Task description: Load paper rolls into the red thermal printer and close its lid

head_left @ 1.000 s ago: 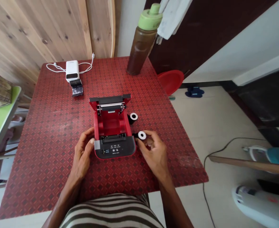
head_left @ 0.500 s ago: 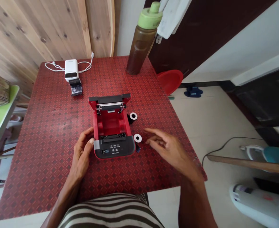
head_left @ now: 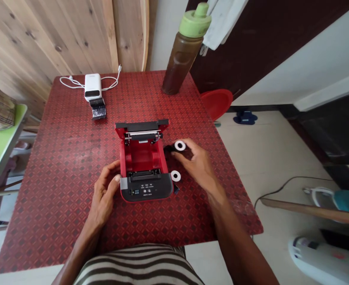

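Note:
A red and black label printer stands on the table with its lid raised and its red inner bay exposed. My left hand grips the printer's left side, thumb on the front corner and fingers along the side wall. To the right of the printer, my right hand has its thumb and fingers closed around a ribbon roll with a white core end; a dark strip trails from it toward the printer. A second ribbon roll lies nearer to me, against the printer's right side.
At the back left lies a white power bank with a white cable and a dark strap. A tall bottle with a green lid stands at the back right edge. Beyond the red patterned table are a red stool and slippers.
My right hand has moved left and away from me and taken hold of the far ribbon roll, which has shifted right from the printer. My left hand stays on the printer.

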`<state>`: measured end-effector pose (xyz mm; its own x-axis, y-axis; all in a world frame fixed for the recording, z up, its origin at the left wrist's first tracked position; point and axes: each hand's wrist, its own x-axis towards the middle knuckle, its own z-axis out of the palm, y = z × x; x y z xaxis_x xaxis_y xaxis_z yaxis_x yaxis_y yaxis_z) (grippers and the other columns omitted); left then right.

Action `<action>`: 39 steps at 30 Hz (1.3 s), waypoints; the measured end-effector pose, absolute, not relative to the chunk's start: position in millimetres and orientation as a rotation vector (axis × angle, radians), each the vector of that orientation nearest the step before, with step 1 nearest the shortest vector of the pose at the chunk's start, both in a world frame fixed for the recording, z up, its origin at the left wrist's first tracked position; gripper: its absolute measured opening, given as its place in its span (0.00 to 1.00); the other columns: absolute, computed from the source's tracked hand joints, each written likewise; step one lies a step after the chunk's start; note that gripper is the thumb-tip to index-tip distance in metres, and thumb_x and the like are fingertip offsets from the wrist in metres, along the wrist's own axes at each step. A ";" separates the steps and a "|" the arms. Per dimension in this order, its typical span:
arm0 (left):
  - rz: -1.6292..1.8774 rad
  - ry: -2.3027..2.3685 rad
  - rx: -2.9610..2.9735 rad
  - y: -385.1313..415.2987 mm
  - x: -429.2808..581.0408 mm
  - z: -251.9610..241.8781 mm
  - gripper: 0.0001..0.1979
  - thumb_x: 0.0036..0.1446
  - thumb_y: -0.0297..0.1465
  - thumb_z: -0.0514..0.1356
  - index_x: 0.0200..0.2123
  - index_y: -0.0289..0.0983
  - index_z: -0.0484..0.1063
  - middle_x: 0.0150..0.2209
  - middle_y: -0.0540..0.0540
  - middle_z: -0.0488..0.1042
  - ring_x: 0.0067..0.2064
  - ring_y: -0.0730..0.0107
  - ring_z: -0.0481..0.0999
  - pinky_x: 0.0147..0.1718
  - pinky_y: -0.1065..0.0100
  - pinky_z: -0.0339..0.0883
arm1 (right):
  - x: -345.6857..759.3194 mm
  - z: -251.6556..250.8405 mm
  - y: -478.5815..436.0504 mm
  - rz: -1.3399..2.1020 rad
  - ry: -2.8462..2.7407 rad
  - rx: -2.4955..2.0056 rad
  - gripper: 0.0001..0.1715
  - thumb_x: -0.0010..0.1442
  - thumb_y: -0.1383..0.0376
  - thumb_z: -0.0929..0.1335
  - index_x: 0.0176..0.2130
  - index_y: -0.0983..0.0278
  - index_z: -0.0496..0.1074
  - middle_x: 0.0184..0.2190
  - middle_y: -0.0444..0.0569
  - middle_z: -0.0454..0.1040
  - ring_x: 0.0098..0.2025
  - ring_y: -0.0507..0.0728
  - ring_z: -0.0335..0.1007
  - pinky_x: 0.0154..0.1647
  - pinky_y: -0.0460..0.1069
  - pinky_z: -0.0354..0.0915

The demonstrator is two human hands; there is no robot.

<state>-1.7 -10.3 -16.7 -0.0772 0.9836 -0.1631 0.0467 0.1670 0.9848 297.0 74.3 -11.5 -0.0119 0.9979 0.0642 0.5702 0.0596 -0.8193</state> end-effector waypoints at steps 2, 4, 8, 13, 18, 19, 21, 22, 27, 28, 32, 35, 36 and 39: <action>1.114 1.369 1.080 -10.3 -1.4 -15.4 0.27 0.74 0.51 0.65 0.67 0.42 0.78 0.65 0.40 0.84 0.62 0.48 0.84 0.65 0.48 0.76 | 306.1 8.5 62.2 0.780 -1.620 -1.596 0.13 0.68 0.58 0.74 0.50 0.60 0.78 0.48 0.52 0.86 0.50 0.64 0.84 0.59 0.64 0.76; 1.102 1.380 1.085 -10.0 -0.8 -13.8 0.27 0.74 0.50 0.66 0.67 0.42 0.79 0.63 0.40 0.85 0.60 0.48 0.85 0.64 0.48 0.77 | 313.3 34.2 48.8 0.809 -1.616 -1.554 0.15 0.68 0.58 0.75 0.53 0.58 0.79 0.53 0.51 0.86 0.55 0.64 0.84 0.62 0.64 0.76; 1.103 1.393 1.094 -8.9 0.5 -12.4 0.27 0.73 0.51 0.65 0.65 0.42 0.80 0.62 0.40 0.85 0.59 0.48 0.85 0.62 0.47 0.78 | 307.7 78.2 34.2 1.013 -1.825 -1.342 0.20 0.70 0.57 0.76 0.59 0.54 0.80 0.51 0.50 0.87 0.50 0.63 0.86 0.51 0.58 0.81; 1.104 1.368 1.101 -7.4 0.4 -10.8 0.27 0.73 0.51 0.65 0.65 0.40 0.79 0.62 0.38 0.85 0.60 0.46 0.85 0.63 0.45 0.78 | 259.2 86.8 48.4 0.719 -2.236 -1.301 0.13 0.72 0.70 0.74 0.55 0.59 0.79 0.50 0.50 0.87 0.50 0.61 0.84 0.54 0.57 0.79; 1.092 1.355 1.128 -6.9 -0.9 -7.0 0.27 0.73 0.52 0.65 0.64 0.40 0.79 0.63 0.37 0.85 0.63 0.45 0.85 0.64 0.45 0.77 | 214.1 79.7 59.6 0.482 -2.592 -1.462 0.12 0.75 0.76 0.68 0.48 0.63 0.80 0.47 0.55 0.86 0.54 0.65 0.81 0.58 0.59 0.76; 1.088 1.352 1.133 -6.9 -1.2 -6.6 0.27 0.73 0.51 0.65 0.64 0.41 0.79 0.63 0.37 0.85 0.63 0.45 0.85 0.64 0.45 0.77 | 208.8 79.5 60.0 0.446 -2.635 -1.500 0.13 0.75 0.78 0.67 0.49 0.64 0.80 0.47 0.55 0.86 0.54 0.65 0.81 0.58 0.58 0.76; 1.082 1.346 1.140 -6.8 -1.6 -6.3 0.26 0.74 0.51 0.65 0.65 0.41 0.78 0.64 0.37 0.85 0.64 0.45 0.85 0.64 0.46 0.77 | 200.7 80.1 61.5 0.409 -2.680 -1.568 0.16 0.74 0.79 0.66 0.52 0.64 0.80 0.48 0.55 0.86 0.54 0.65 0.81 0.55 0.57 0.76; 1.079 1.344 1.140 -6.7 -1.7 -6.4 0.26 0.74 0.51 0.65 0.65 0.41 0.78 0.64 0.37 0.85 0.63 0.45 0.85 0.64 0.46 0.78 | 197.4 80.5 63.3 0.408 -2.693 -1.603 0.17 0.75 0.78 0.66 0.53 0.65 0.80 0.47 0.56 0.87 0.54 0.65 0.82 0.53 0.57 0.76; 1.087 1.330 1.129 -6.9 -1.8 -8.3 0.26 0.74 0.51 0.65 0.65 0.41 0.78 0.64 0.37 0.85 0.62 0.46 0.86 0.63 0.46 0.79 | 185.1 79.1 82.4 0.425 -2.807 -1.704 0.16 0.78 0.75 0.65 0.51 0.65 0.83 0.46 0.59 0.89 0.54 0.66 0.84 0.48 0.55 0.75; 1.088 1.327 1.126 -7.1 -1.9 -8.6 0.26 0.74 0.51 0.65 0.65 0.41 0.78 0.64 0.37 0.84 0.63 0.46 0.86 0.63 0.46 0.79 | 183.8 78.2 86.1 0.427 -2.828 -1.711 0.17 0.78 0.74 0.66 0.52 0.65 0.84 0.47 0.60 0.89 0.54 0.66 0.85 0.47 0.55 0.75; 1.080 1.325 1.119 -7.7 -2.0 -8.1 0.26 0.75 0.49 0.65 0.66 0.41 0.77 0.65 0.37 0.84 0.64 0.47 0.86 0.64 0.46 0.79 | 182.3 75.6 91.9 0.447 -2.855 -1.761 0.16 0.79 0.72 0.66 0.53 0.64 0.85 0.50 0.61 0.89 0.51 0.66 0.87 0.45 0.56 0.74; 1.085 1.321 1.123 -7.4 -1.9 -7.3 0.26 0.75 0.49 0.65 0.66 0.40 0.77 0.65 0.37 0.84 0.63 0.47 0.86 0.64 0.46 0.79 | 182.1 75.0 90.3 0.420 -2.820 -1.763 0.15 0.79 0.71 0.67 0.52 0.64 0.85 0.51 0.61 0.89 0.53 0.67 0.86 0.48 0.56 0.74; 1.087 1.321 1.127 -7.2 -1.9 -7.3 0.26 0.75 0.49 0.64 0.65 0.41 0.78 0.65 0.37 0.84 0.63 0.46 0.86 0.64 0.45 0.79 | 181.7 74.5 89.8 0.407 -2.804 -1.757 0.15 0.79 0.71 0.67 0.51 0.64 0.85 0.51 0.61 0.89 0.54 0.67 0.86 0.49 0.56 0.74; 1.089 1.328 1.141 -6.8 -1.9 -7.9 0.26 0.75 0.50 0.64 0.65 0.41 0.78 0.64 0.37 0.85 0.64 0.45 0.85 0.64 0.44 0.78 | 181.2 72.4 89.3 0.401 -2.785 -1.736 0.15 0.78 0.72 0.67 0.50 0.66 0.85 0.49 0.62 0.89 0.55 0.67 0.85 0.52 0.57 0.74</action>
<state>-1.9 -6.8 -7.9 -0.0209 0.9901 -0.1385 0.0587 0.1395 0.9885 181.2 89.3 72.4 -0.4388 0.8589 -0.2641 0.8985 0.4231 -0.1169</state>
